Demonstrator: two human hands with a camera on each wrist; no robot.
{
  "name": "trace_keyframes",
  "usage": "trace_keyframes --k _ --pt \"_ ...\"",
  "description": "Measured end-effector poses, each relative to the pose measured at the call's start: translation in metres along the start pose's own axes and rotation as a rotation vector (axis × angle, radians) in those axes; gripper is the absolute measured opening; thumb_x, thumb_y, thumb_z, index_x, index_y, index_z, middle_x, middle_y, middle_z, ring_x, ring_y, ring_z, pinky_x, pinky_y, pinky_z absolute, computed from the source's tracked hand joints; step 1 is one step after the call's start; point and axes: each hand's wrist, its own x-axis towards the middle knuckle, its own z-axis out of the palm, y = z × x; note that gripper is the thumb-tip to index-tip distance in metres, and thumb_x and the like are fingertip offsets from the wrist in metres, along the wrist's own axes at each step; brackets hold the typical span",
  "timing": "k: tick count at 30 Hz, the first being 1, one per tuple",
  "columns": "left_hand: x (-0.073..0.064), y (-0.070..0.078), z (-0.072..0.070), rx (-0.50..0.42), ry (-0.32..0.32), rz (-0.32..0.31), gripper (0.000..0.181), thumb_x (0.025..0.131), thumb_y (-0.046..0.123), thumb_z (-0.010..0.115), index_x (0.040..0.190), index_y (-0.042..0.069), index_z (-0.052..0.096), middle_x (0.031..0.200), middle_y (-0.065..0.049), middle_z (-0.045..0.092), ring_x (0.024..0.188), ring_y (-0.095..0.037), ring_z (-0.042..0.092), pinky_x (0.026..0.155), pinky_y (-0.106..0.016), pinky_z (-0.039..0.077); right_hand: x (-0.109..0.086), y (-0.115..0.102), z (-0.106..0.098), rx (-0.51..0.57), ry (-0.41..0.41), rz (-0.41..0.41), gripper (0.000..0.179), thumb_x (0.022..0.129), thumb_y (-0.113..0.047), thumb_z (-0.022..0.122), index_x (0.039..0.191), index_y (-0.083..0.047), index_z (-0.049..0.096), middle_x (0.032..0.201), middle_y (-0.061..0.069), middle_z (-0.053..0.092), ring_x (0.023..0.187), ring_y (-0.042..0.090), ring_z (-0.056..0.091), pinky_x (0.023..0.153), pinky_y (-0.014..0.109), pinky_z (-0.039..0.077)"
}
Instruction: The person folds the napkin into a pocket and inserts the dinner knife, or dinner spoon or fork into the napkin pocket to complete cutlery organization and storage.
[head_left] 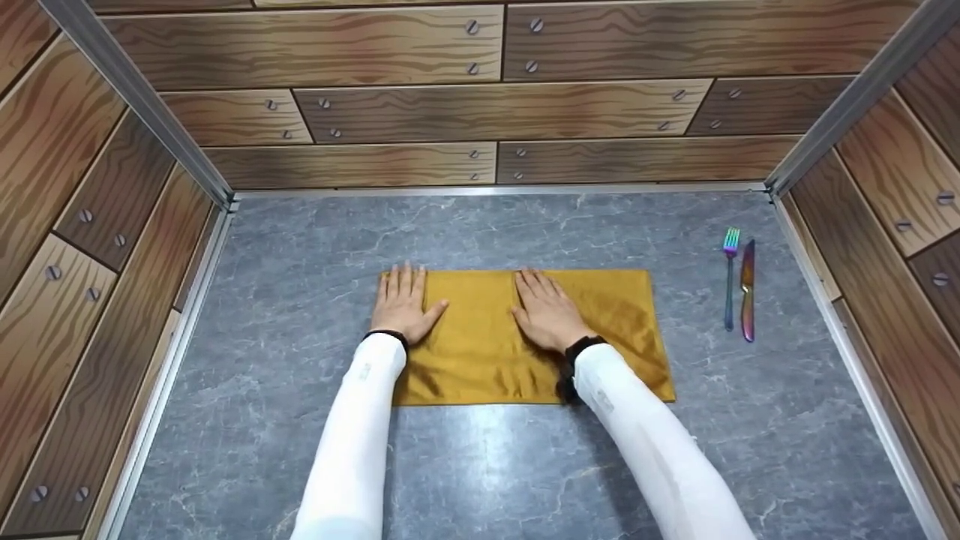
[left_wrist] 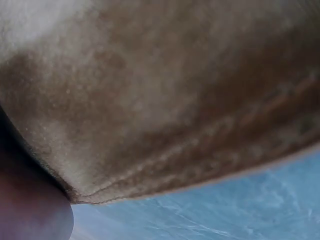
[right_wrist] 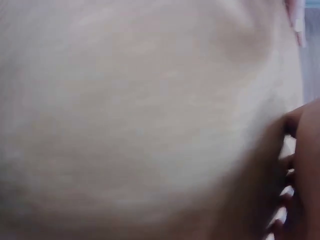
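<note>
A golden-yellow rectangular cloth (head_left: 476, 330) with a slight sheen lies spread on the grey table, lightly wrinkled along its front and right parts. My left hand (head_left: 403, 304) rests flat on its left end, fingers straight and fingertips at the far edge. Near the middle of that same far edge, my right hand (head_left: 550, 311) lies flat with fingers extended. Close up in the left wrist view, the cloth (left_wrist: 150, 110) shows a stitched hem above the tabletop. Blurred cloth (right_wrist: 140, 120) fills most of the right wrist view, with part of the right hand (right_wrist: 307, 170) at its side.
A rainbow-coloured fork (head_left: 730, 277) and a matching knife (head_left: 748, 292) lie side by side at the right of the marbled grey table (head_left: 300, 247). Wood-patterned panels (head_left: 420, 112) with metal edging enclose the back and both sides.
</note>
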Motion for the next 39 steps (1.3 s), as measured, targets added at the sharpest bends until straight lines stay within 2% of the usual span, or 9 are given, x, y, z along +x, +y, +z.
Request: trace_keyframes --k 5,8,11,17,25,27,32,39 --pt "0.000 0.000 0.001 0.000 -0.015 -0.007 0.092 0.099 0.076 0.026 0.166 0.016 0.004 0.171 -0.014 -0.003 0.156 -0.034 -0.010 0.123 -0.047 -0.012 0.007 -0.008 0.002 -0.055 -0.035 -0.029 0.071 0.111 -0.046 0.032 0.164 -0.005 0.009 0.171 0.014 0.008 0.157 0.032 0.003 0.126 0.046 0.004" --pt "0.001 -0.001 0.001 -0.004 -0.006 0.000 0.091 0.099 0.075 0.026 0.166 0.017 0.005 0.171 -0.014 -0.003 0.156 -0.034 -0.009 0.123 -0.047 -0.012 0.011 -0.010 0.006 -0.045 -0.074 -0.041 0.076 0.109 -0.054 0.027 0.164 -0.007 0.003 0.171 0.013 0.001 0.157 0.030 -0.002 0.126 0.046 0.001" --pt "0.001 -0.001 0.001 -0.004 0.001 0.003 0.091 0.099 0.075 0.026 0.166 0.017 0.004 0.171 -0.014 -0.004 0.156 -0.034 -0.010 0.123 -0.047 -0.013 0.011 -0.005 0.007 -0.028 -0.076 -0.019 0.081 0.107 -0.060 0.027 0.164 -0.007 0.003 0.171 0.012 0.001 0.157 0.029 -0.002 0.125 0.048 0.001" --pt "0.000 0.000 0.001 -0.010 0.010 0.001 0.092 0.099 0.076 0.027 0.166 0.017 0.005 0.171 -0.014 -0.003 0.156 -0.034 -0.010 0.123 -0.047 -0.013 -0.002 0.032 0.001 0.014 -0.050 0.065 0.086 0.105 -0.064 0.026 0.164 -0.005 0.002 0.170 0.015 0.000 0.156 0.034 -0.002 0.125 0.051 0.000" --pt "0.000 0.001 0.000 -0.008 0.001 -0.006 0.092 0.099 0.075 0.028 0.166 0.017 0.005 0.171 -0.013 -0.002 0.156 -0.033 -0.010 0.123 -0.046 -0.013 -0.036 0.101 -0.011 0.047 -0.023 0.175 0.088 0.105 -0.064 0.023 0.162 -0.001 0.001 0.168 0.021 -0.006 0.155 0.039 -0.005 0.123 0.052 -0.007" --pt "0.000 0.001 0.000 -0.010 0.003 -0.007 0.091 0.099 0.075 0.029 0.166 0.017 0.005 0.171 -0.013 -0.002 0.156 -0.033 -0.010 0.123 -0.046 -0.014 -0.044 0.113 -0.017 0.055 -0.020 0.195 0.087 0.107 -0.061 0.025 0.161 0.003 0.001 0.167 0.024 -0.006 0.154 0.042 -0.005 0.123 0.054 -0.008" --pt "0.000 0.001 0.000 -0.010 0.001 -0.008 0.091 0.100 0.074 0.029 0.166 0.017 0.005 0.171 -0.013 -0.003 0.156 -0.034 -0.010 0.123 -0.046 -0.013 -0.057 0.128 -0.024 0.075 -0.004 0.228 0.086 0.108 -0.057 0.026 0.160 0.006 0.000 0.166 0.029 -0.008 0.153 0.046 -0.008 0.123 0.055 -0.006" --pt "-0.001 0.001 0.000 -0.021 0.009 -0.006 0.090 0.100 0.074 0.029 0.166 0.017 0.006 0.171 -0.013 -0.003 0.155 -0.035 -0.010 0.123 -0.046 -0.013 -0.055 0.139 -0.015 0.073 0.020 0.233 0.089 0.106 -0.063 0.023 0.161 0.004 -0.002 0.167 0.026 -0.009 0.154 0.042 -0.010 0.124 0.053 -0.005"
